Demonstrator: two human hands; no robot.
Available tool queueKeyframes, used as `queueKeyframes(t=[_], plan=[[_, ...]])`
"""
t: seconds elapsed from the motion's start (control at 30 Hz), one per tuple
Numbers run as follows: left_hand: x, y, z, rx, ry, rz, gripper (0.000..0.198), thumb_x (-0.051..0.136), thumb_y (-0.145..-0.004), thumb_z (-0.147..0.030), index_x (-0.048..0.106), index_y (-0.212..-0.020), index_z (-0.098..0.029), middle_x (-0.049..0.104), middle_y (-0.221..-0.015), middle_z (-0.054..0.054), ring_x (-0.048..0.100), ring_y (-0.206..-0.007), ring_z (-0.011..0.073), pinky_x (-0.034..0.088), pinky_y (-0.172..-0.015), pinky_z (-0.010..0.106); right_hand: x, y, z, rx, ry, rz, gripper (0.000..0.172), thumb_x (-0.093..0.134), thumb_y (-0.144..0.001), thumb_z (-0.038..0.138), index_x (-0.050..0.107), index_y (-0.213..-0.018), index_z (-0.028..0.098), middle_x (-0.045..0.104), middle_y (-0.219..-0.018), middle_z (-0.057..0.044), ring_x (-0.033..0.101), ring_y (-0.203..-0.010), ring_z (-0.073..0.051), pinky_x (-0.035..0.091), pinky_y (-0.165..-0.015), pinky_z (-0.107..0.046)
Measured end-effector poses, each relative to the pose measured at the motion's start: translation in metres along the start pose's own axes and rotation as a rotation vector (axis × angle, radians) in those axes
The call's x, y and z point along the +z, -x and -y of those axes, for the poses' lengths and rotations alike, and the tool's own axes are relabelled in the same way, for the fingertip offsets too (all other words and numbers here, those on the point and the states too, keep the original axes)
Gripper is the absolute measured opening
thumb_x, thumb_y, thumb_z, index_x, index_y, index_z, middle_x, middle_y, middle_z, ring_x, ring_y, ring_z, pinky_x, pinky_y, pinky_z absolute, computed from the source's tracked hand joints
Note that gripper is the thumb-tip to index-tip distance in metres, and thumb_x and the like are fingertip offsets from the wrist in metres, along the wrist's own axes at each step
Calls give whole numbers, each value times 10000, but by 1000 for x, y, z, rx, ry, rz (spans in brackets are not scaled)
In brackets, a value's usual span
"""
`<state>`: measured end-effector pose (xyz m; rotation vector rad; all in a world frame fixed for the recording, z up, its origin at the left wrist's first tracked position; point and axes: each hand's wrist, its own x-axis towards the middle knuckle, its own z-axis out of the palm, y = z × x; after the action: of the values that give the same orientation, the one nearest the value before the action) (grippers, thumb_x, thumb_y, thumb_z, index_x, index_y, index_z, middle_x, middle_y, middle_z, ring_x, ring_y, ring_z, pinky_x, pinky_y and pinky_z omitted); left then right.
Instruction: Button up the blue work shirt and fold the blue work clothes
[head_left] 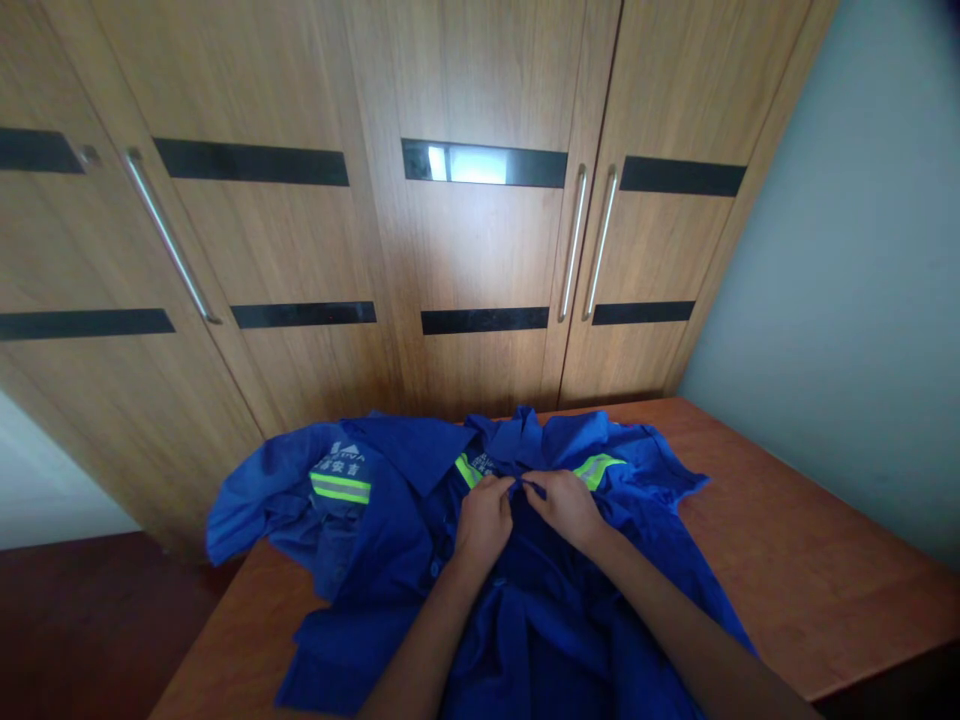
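Note:
A blue work jacket with yellow-green reflective stripes lies spread on a brown wooden table. My left hand and my right hand are side by side at the jacket's front, just below the collar. Both pinch the blue cloth, one edge of the front opening in each. A sleeve with a printed patch hangs over the table's far left edge.
A wooden wardrobe with long metal handles and black strips stands right behind the table. A pale wall closes the right side. Dark floor shows at the lower left.

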<state>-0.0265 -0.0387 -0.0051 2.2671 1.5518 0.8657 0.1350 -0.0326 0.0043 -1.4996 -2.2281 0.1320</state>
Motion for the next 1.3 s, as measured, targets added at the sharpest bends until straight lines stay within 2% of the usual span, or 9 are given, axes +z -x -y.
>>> queueKeyframes(t=[0.23, 0.5, 0.67, 0.73, 0.87, 0.97, 1.07, 1.17, 1.3], plan=[[-1, 1, -1, -6, 14, 28, 408, 401, -828, -13, 703, -999, -227, 652, -847, 43, 619, -846, 176, 460, -797, 263, 0, 1, 4, 9, 82, 23, 327, 450, -933, 262, 630, -1205, 262, 719, -1097, -46, 677, -979, -198, 489, -844, -273], [-1, 5, -2, 6, 125, 2, 451, 429, -808, -20, 711, -1049, -277, 672, -879, 33, 634, -863, 173, 471, -834, 276, -1, -4, -1, 18, -38, 14, 288, 455, -924, 254, 689, -1091, 277, 728, -1073, -25, 674, -978, -209, 478, -866, -297], [-3, 3, 3, -58, 251, -139, 344, 466, -815, -75, 716, -984, -240, 700, -940, 34, 641, -900, 168, 473, -873, 280, -3, -11, -17, 138, -574, -262, 172, 615, -782, 293, 742, -885, 243, 755, -914, -32, 682, -883, -239, 482, -862, -341], [-9, 0, 5, -116, 316, -241, 286, 451, -849, -141, 695, -982, -207, 697, -874, 40, 649, -817, 166, 501, -788, 272, -16, -17, -31, 189, -675, -370, 195, 617, -772, 358, 733, -853, 223, 750, -886, -36, 674, -863, -235, 493, -837, -340], [-42, -5, 8, -248, 528, -486, 291, 374, -905, -309, 609, -1006, -170, 515, -550, -43, 503, -458, 119, 405, -449, 197, -65, -26, -75, 335, -789, -615, 371, 508, -820, 487, 676, -900, 167, 712, -754, -41, 653, -716, -204, 520, -681, -313], [-89, -2, 11, -310, 795, -709, 183, 480, -829, -331, 576, -915, -200, 443, -532, -79, 429, -424, 97, 342, -411, 178, -110, -20, -112, 433, -859, -810, 358, 527, -796, 482, 635, -920, 164, 666, -702, -7, 615, -618, -163, 501, -589, -273], [-136, 18, 17, -267, 558, -665, 188, 508, -806, -344, 613, -871, -203, 535, -626, -46, 507, -536, 126, 406, -491, 204, -141, 5, -135, 520, -865, -945, 365, 642, -716, 464, 639, -938, 175, 652, -697, 6, 589, -582, -148, 481, -541, -253], [-152, 56, 25, -195, 153, -440, 209, 466, -826, -328, 640, -827, -212, 637, -743, 1, 602, -713, 193, 494, -657, 284, -142, 48, -129, 448, -671, -676, 430, 633, -764, 473, 614, -1100, 206, 700, -835, -36, 636, -686, -188, 522, -612, -298], [-114, 115, 35, 39, -64, -128, 275, 434, -830, -204, 662, -977, -246, 653, -1196, 56, 601, -1101, 230, 479, -965, 376, -99, 108, -84, 245, -357, -116, 533, 579, -829, 454, 535, -1313, 233, 629, -1230, -102, 597, -1089, -262, 470, -948, -416]])
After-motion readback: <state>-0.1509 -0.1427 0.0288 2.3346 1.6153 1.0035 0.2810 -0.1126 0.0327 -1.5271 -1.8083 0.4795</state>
